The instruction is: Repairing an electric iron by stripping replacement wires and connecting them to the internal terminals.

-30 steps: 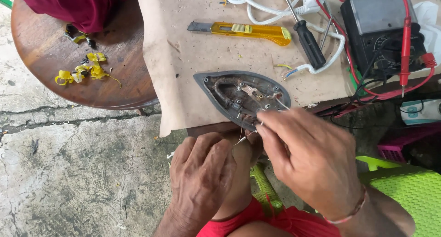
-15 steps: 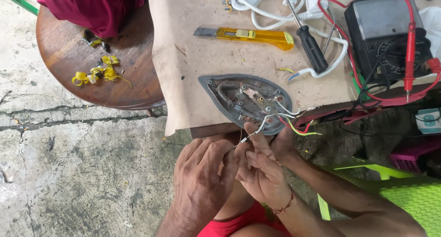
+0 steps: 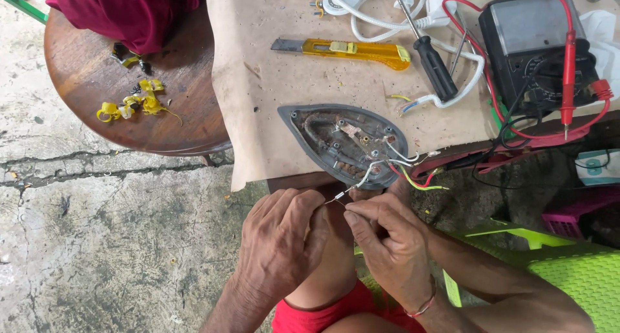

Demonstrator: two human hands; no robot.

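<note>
Fingertips of left hand (image 3: 279,237) & right hand (image 3: 387,242) pinch thin wire (image 3: 337,197) at 6 o'clock of iron soleplate (image 3: 345,141).

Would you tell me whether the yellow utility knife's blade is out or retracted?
Out: on the yellow utility knife, a grey blade projects from the left end of the handle, lying flat on the brown paper.

A thin white wire (image 3: 358,181) is running taut from the upturned grey iron soleplate (image 3: 342,142), which is lying flat at the desk edge.
</note>
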